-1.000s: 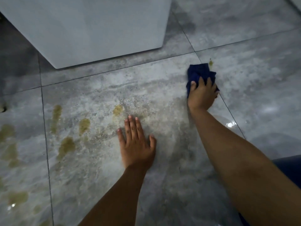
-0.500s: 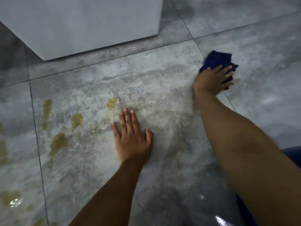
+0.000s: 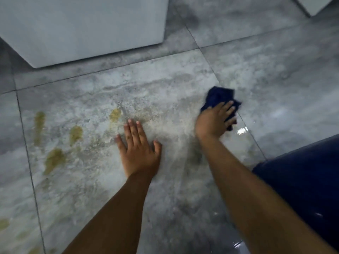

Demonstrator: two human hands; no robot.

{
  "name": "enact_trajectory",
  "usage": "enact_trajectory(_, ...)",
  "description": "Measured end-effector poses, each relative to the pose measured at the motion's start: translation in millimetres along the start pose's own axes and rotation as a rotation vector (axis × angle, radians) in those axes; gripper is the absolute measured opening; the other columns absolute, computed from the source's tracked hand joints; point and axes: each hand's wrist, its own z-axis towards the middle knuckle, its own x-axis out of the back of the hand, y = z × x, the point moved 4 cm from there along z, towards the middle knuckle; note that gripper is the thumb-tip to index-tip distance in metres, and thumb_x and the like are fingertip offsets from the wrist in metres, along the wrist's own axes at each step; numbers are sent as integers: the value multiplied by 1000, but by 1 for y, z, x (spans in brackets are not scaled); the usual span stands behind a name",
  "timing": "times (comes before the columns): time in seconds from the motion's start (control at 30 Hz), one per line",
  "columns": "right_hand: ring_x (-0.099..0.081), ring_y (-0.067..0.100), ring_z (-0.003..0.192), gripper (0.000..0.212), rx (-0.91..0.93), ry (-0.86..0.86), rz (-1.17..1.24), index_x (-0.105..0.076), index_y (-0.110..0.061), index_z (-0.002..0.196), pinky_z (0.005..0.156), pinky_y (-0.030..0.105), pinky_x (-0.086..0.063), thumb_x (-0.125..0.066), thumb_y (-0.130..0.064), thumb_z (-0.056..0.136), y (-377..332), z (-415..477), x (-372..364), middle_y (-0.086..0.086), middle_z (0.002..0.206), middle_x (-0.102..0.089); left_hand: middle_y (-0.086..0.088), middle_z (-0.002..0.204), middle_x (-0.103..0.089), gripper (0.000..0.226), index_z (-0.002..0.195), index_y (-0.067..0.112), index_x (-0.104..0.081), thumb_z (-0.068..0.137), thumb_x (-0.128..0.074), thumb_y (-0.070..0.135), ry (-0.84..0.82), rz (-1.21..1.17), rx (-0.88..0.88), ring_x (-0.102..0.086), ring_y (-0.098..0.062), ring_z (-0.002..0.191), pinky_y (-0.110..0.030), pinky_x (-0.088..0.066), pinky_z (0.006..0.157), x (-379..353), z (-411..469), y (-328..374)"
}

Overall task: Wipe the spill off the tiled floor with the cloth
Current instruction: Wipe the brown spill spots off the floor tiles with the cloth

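Yellow-brown spill patches (image 3: 55, 158) lie on the grey tiled floor (image 3: 165, 85), left of my hands, with a smaller patch (image 3: 115, 114) just beyond my left fingertips. My left hand (image 3: 139, 151) rests flat on the tile, fingers straight and together. My right hand (image 3: 213, 121) holds a bunched dark blue cloth (image 3: 219, 97) down on the floor near a grout line, fingers laid over it. Part of the cloth is hidden under the hand. The tile between my hands shows a pale smeared film.
A white cabinet base (image 3: 82, 30) stands on the floor at the top left. Another white corner (image 3: 315, 4) shows at the top right. My leg in dark blue cloth (image 3: 302, 180) is at the right edge. More spill patches (image 3: 3, 224) lie at the lower left.
My right hand has dragged the cloth back toward me and to the left after swinging it out to the far right. My left hand stays flat on the tile.
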Motion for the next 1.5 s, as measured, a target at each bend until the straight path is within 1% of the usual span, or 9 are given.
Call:
enact_trajectory(0.17, 0, 24, 148, 57, 575, -279, -51, -6, -16, 153, 118, 47, 3, -24, -30, 102, -49, -53, -36, 7, 162, 2, -13, 160, 3, 78, 150, 5, 0, 87, -9, 48, -24, 69, 50, 7, -25, 148, -51, 3, 117, -5, 0, -14)
enact_trajectory(0.4, -9, 33, 147, 53, 118, -154, -9, -19, -17, 153, 118, 51, -5, -25, -29, 102, 31, -47, -22, 17, 160, -9, -14, 160, 9, 73, 151, 3, 3, 95, -22, 42, -44, 21, 43, 12, -25, 147, -50, 7, 117, 1, 50, -17)
enact_trajectory(0.53, -30, 37, 140, 58, 386, -243, -158, -39, -4, 144, 113, 57, -19, -28, -34, 96, 45, -169, -21, 23, 152, -31, -15, 160, 0, 66, 151, 2, -2, 97, -25, 31, -27, -133, 21, 4, -24, 148, -45, 9, 118, -6, 1, -34)
enact_trajectory(0.63, -19, 32, 145, 61, 609, -271, -275, -30, -2, 147, 117, 51, -12, -24, -36, 96, 31, -134, -5, 19, 157, -21, -20, 157, -15, 68, 148, -3, -18, 91, -24, 33, 2, -79, -57, -10, -29, 147, -44, 9, 117, 13, -57, -50)
enact_trajectory(0.9, -7, 32, 147, 61, -70, -143, -12, -11, 0, 150, 118, 42, -2, -28, -32, 102, 39, -38, 18, 19, 160, -5, -14, 159, -6, 74, 150, 3, -10, 90, -11, 46, 56, 85, -29, 4, -21, 146, -38, 14, 116, 40, -56, -96)
enact_trajectory(1.07, -5, 30, 147, 61, 201, -223, -73, -13, -8, 152, 118, 42, 3, -28, -36, 101, 22, -167, -10, 15, 160, -6, -13, 160, -5, 76, 151, 3, -12, 89, -9, 47, 36, 89, -37, 3, -22, 148, -38, 13, 117, 27, -81, -122)
enact_trajectory(1.17, -5, 27, 148, 59, 468, -248, -94, -13, -13, 153, 119, 41, 2, -25, -39, 102, 9, -121, -4, 12, 161, -6, -12, 160, -2, 76, 151, 4, -10, 89, -8, 48, 38, 44, -44, 6, -20, 147, -37, 14, 117, 25, -82, -102)
enact_trajectory(1.37, -4, 30, 148, 62, -87, -128, -58, -8, -6, 152, 119, 44, -1, -25, -38, 102, 80, -61, 20, 15, 161, -5, -18, 157, -19, 73, 148, 0, -23, 90, -20, 44, 30, 26, -72, -11, -27, 147, -42, 2, 118, 18, -71, -83)
enact_trajectory(1.5, -9, 33, 147, 61, 78, -225, -38, -14, -7, 152, 118, 47, -3, -28, -37, 101, 62, -169, 7, 17, 160, -10, -20, 154, -26, 72, 146, -2, -28, 90, -28, 42, 1, 45, -59, -19, -30, 145, -46, -7, 116, 16, -83, -101)
